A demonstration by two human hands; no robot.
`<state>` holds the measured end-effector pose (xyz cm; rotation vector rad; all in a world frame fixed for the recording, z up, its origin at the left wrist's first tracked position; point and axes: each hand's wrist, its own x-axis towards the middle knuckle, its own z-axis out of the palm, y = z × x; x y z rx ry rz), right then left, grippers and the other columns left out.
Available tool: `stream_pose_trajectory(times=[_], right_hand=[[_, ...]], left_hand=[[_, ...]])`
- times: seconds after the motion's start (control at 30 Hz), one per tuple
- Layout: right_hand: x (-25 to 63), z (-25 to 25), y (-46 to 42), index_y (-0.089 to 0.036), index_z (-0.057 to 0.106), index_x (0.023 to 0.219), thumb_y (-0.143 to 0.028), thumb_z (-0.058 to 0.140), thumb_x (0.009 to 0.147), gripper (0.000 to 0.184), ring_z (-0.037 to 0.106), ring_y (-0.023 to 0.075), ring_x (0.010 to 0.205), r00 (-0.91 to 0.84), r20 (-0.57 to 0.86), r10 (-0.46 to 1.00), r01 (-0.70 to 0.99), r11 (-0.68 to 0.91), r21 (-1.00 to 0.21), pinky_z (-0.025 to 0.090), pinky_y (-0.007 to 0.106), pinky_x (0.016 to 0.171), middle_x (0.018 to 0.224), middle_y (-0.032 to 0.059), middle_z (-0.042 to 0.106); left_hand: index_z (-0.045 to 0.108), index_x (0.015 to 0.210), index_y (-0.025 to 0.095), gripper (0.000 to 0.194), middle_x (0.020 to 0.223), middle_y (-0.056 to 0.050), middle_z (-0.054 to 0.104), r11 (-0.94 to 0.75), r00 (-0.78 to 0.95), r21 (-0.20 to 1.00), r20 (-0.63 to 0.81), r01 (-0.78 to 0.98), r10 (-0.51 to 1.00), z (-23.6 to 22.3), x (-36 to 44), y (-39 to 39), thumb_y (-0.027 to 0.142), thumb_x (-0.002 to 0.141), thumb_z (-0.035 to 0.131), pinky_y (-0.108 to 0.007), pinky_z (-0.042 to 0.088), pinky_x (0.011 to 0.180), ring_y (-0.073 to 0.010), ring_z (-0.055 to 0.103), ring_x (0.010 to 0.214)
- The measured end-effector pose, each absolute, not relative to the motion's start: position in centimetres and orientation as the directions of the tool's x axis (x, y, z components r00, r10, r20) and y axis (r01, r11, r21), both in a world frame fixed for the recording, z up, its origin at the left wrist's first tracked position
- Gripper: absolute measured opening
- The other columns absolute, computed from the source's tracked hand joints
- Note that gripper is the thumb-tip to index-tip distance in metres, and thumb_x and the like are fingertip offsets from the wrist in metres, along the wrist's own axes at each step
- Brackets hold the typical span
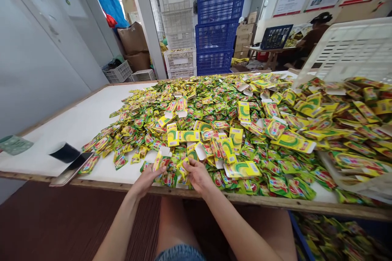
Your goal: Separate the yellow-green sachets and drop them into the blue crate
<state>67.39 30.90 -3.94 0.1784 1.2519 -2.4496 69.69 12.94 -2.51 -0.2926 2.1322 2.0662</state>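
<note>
Near the table's front edge, my left hand is closed around a small yellow carton, whose white end flap stands open at the top. Just to its right, my right hand pinches a small yellow-green sachet between thumb and fingers. Both hands are over a wide heap of green and yellow sachets that spreads across the table. Flattened or open yellow cartons with green swirls lie on top of the heap, close to my right hand.
A white crate lies tipped at the right, with cartons spilling from it. At the left are a dark cup, a phone and a green patterned object. Blue crates are stacked behind the table. A person sits farther back.
</note>
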Motion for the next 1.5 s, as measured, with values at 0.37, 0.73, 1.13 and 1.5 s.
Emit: stream_pose_trajectory(times=[0.37,0.73,1.13,1.5], right_hand=[[68.3,-4.5,34.4,-0.016,0.051,0.076,-0.051,0.052,0.077,0.035,0.048,0.0123,0.058,-0.992,-0.033,-0.121,0.036,-0.025,-0.999,0.037,0.022,0.052,0.063,-0.0001,0.052],[71.4,-2.5,37.1,-0.015,0.059,0.099,-0.038,0.070,0.066,0.042,0.057,0.0206,0.095,-0.950,-0.054,-0.308,0.119,-0.197,-0.973,0.045,0.032,0.085,0.100,0.0068,0.062],[72.0,-3.6,39.8,-0.014,0.058,0.096,-0.033,0.061,0.075,0.028,0.056,0.0199,0.088,-0.988,0.044,-0.151,-0.030,-0.093,-0.995,0.044,0.031,0.079,0.092,0.0067,0.062],[72.6,0.4,41.1,-0.019,0.060,0.092,-0.023,0.055,0.081,0.013,0.056,0.0174,0.090,-0.935,0.354,-0.031,-0.356,0.061,-0.933,0.044,0.029,0.079,0.093,0.0054,0.060]], left_hand=[[0.065,0.098,0.013,0.037,0.096,-0.010,0.066,0.148,-0.918,0.952,-0.300,-0.269,0.261,0.7,74.6,14.3,0.036,0.070,0.067,-0.032,0.043,0.083,-0.0248,0.059,0.091],[0.060,0.106,0.013,0.039,0.101,-0.010,0.064,0.237,-0.918,0.943,-0.296,-0.235,0.264,-0.8,74.6,16.4,0.038,0.076,0.061,-0.030,0.043,0.082,-0.0229,0.057,0.092],[0.062,0.097,0.011,0.051,0.090,-0.012,0.066,-0.368,-0.906,0.828,-0.375,-0.423,0.197,-1.8,73.7,20.7,0.056,0.074,0.053,-0.035,0.049,0.072,-0.0225,0.063,0.075],[0.056,0.090,0.011,0.041,0.075,-0.005,0.062,-0.107,-0.861,0.915,-0.319,-0.388,0.397,-1.3,73.9,23.7,0.033,0.060,0.075,-0.025,0.042,0.067,-0.0140,0.057,0.069]])
